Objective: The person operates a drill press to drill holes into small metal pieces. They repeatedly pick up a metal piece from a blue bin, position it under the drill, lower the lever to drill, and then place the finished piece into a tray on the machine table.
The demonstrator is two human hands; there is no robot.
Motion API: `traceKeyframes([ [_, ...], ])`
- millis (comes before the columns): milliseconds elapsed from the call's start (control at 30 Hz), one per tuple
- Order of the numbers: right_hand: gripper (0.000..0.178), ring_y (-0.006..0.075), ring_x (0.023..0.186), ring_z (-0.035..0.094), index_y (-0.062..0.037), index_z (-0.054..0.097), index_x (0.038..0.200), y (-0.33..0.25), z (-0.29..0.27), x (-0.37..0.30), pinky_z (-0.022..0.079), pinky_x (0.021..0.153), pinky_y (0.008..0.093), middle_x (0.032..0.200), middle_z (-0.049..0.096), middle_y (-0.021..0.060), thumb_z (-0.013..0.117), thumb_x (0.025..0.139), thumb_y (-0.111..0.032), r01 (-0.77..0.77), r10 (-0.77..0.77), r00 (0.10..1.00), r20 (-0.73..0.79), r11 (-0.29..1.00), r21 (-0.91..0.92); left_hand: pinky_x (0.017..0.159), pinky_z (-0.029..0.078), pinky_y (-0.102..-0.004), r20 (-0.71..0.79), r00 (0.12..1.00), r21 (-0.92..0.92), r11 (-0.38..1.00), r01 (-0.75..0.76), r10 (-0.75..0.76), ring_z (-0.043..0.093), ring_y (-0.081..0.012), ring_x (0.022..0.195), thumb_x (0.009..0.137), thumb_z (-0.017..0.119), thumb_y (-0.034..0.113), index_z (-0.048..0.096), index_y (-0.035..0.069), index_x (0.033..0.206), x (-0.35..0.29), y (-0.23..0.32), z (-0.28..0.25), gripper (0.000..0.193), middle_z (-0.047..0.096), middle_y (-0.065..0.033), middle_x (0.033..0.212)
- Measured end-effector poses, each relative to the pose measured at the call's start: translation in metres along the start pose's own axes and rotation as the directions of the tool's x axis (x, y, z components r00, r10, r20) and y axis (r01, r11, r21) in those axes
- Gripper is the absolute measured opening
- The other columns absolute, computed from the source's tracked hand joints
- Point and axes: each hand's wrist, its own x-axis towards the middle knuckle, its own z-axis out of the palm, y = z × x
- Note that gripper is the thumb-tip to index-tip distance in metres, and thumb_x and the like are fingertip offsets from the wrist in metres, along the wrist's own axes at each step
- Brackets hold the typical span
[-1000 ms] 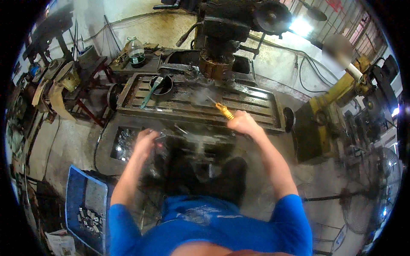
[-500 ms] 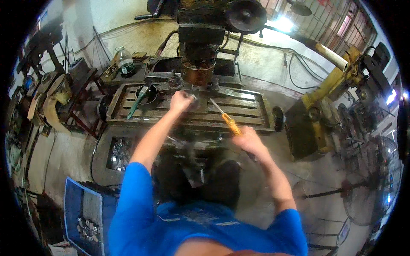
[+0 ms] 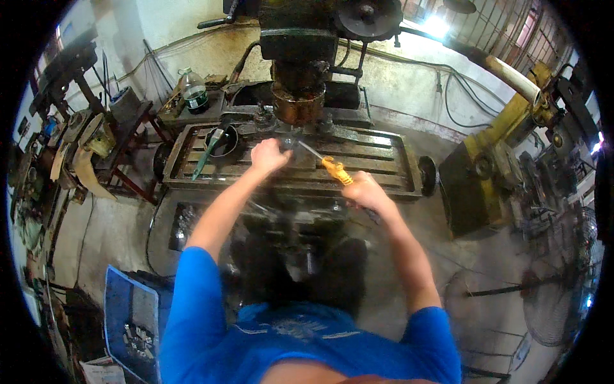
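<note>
My left hand [image 3: 268,155] is closed, its fingertips on a small dark metal part [image 3: 289,143] just below the spindle of a milling machine [image 3: 299,102]. The fingers partly hide that part. My right hand [image 3: 367,191] grips a yellow air blow gun [image 3: 336,170] from behind. Its thin metal nozzle points up and left, with the tip close beside the metal part; whether they touch I cannot tell. Both hands are over the slotted machine table [image 3: 377,168]. Toward the table's left end, a green-handled brush [image 3: 208,155] leans in a dark round bowl [image 3: 225,151].
A clear plastic bottle [image 3: 192,93] stands behind the table on the left. Small metal pieces [image 3: 184,221] lie in a tray below the table. A blue crate [image 3: 110,313] with metal parts sits at lower left. A yellowish machine [image 3: 476,182] and a fan [image 3: 555,297] are on the right.
The blow gun in my right hand has swung left, its nozzle tip now nearer the metal part. My left hand stays near the spindle. The whole view has shifted slightly.
</note>
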Motion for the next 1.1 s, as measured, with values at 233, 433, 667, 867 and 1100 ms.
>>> traceKeyframes([
  [233, 0.029, 0.0057, 0.055, 0.048, 0.0000, 0.067, 0.079, 0.099, 0.058, 0.025, 0.039, 0.052, 0.0218, 0.057, 0.055, 0.0003, 0.052, 0.059, -0.015, 0.354, -0.235, 0.911, -0.338, 0.866, 0.352, 0.063, 0.049, -0.0413, -0.157, 0.987, 0.056, 0.998, -0.004, 0.013, 0.061, -0.0338, 0.069, 0.066, 0.062, 0.048, 0.063, 0.001, 0.067, 0.024, 0.020, 0.033, 0.047, 0.061, -0.0185, 0.069],
  [433, 0.027, 0.0174, 0.060, 0.059, 0.0016, 0.065, 0.076, 0.122, 0.072, 0.019, 0.046, 0.059, 0.0294, 0.061, 0.060, 0.0139, 0.057, 0.061, -0.020, -0.093, 0.140, 0.946, -0.292, 0.981, 0.167, 0.065, 0.049, -0.0418, -0.102, 0.995, 0.094, 0.996, 0.001, 0.009, 0.062, -0.0327, 0.072, 0.069, 0.061, 0.047, 0.064, 0.002, 0.071, 0.034, 0.017, 0.033, 0.045, 0.063, -0.0173, 0.076],
  [667, 0.043, 0.0390, 0.086, 0.058, 0.0033, 0.063, 0.089, 0.108, 0.047, -0.020, 0.046, 0.079, 0.0391, 0.088, 0.060, 0.0261, 0.058, 0.056, -0.023, -0.058, 0.002, 0.945, -0.327, 0.985, -0.161, 0.065, 0.048, -0.0428, -0.134, 0.988, 0.055, 0.996, -0.064, 0.071, 0.061, -0.0341, 0.075, 0.068, 0.068, 0.039, 0.059, 0.000, 0.085, 0.034, -0.003, 0.019, 0.044, 0.062, -0.0187, 0.078],
  [867, 0.046, 0.0242, 0.091, 0.060, 0.0034, 0.060, 0.101, 0.023, -0.125, -0.064, 0.048, 0.080, 0.0341, 0.101, 0.061, 0.0137, 0.045, 0.058, 0.007, 0.406, -0.272, 0.670, -0.691, 0.913, 0.036, 0.067, 0.047, -0.0436, -0.076, 0.992, -0.120, 0.986, -0.112, 0.103, 0.059, -0.0352, 0.079, 0.064, 0.073, 0.033, 0.057, -0.002, 0.082, 0.060, -0.019, 0.038, 0.043, 0.060, -0.0206, 0.079],
  [1100, 0.077, 0.0343, 0.116, 0.038, 0.0060, 0.035, 0.125, -0.137, -0.236, -0.118, 0.017, 0.107, 0.0483, 0.111, 0.044, 0.0199, 0.054, 0.064, -0.037, 0.930, -0.759, 0.352, -0.547, 0.352, 0.109, 0.072, 0.047, -0.0411, 0.067, 0.998, -0.202, 0.979, -0.004, 0.018, 0.058, -0.0339, 0.083, 0.063, 0.074, 0.035, 0.057, -0.004, 0.086, 0.064, -0.012, 0.027, 0.048, 0.060, -0.0199, 0.086],
])
